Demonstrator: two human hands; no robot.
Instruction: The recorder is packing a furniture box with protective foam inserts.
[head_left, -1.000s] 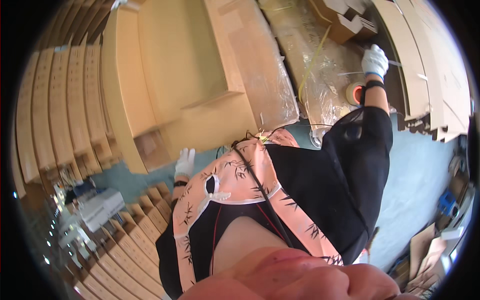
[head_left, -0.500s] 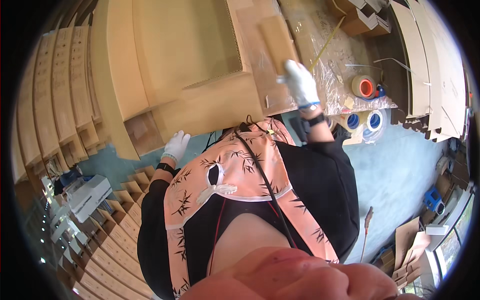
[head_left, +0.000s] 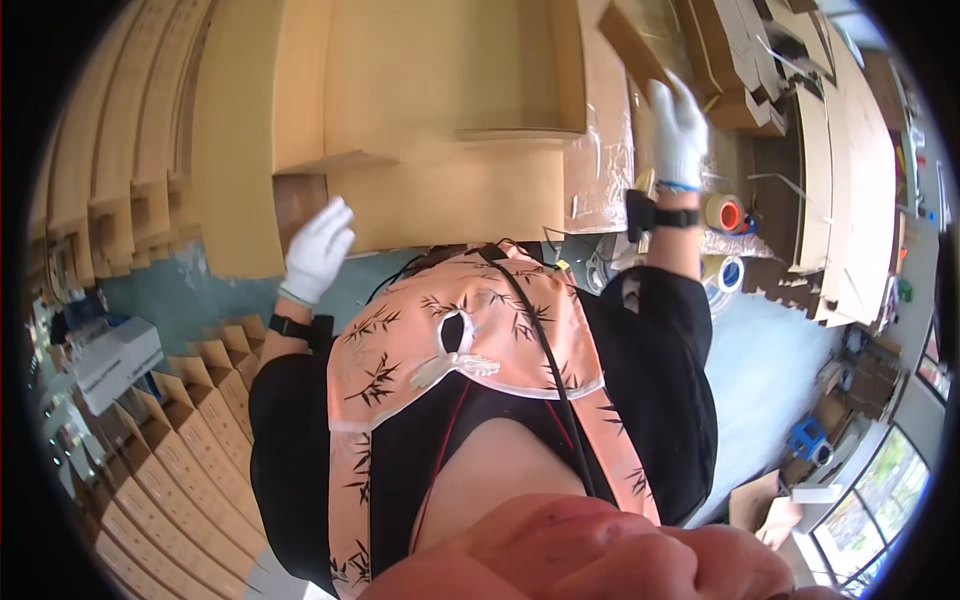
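Cardboard piece [head_left: 634, 45] | right fingers [head_left: 684, 100] clamped on it | left fingers [head_left: 331, 217] apart, free, near carton [head_left: 450, 200] edge

The big brown cardboard box [head_left: 460, 200] lies wide open, with its near flap folded out toward the person. A smaller, long brown cardboard piece [head_left: 632, 45] is up in the right hand [head_left: 680, 132], tilted, to the box's right.

Gloved hands [head_left: 680, 135] — well apart
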